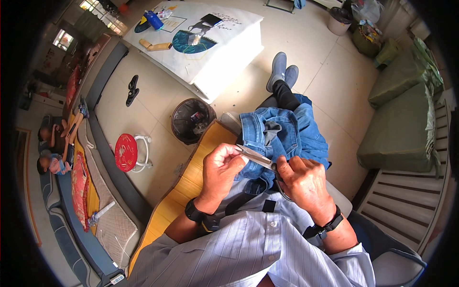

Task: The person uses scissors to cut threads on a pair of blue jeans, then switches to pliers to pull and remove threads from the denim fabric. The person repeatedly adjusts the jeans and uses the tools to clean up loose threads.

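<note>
Blue jeans (304,129) lie across my lap, their waistband folded toward me. My right hand (301,179) is closed on scissors (258,158), whose blades point left over the denim. My left hand (220,174) is pinched at the blade tips, just over the waistband; what lies between its thumb and finger is too small to make out.
I sit on a seat with a yellow mat (201,153). Around me are a bin (179,119), a red stool (125,152), a white table (239,57) holding small items, and green cushions (392,136) on a slatted bench. Two people (60,163) are on the sofa at left.
</note>
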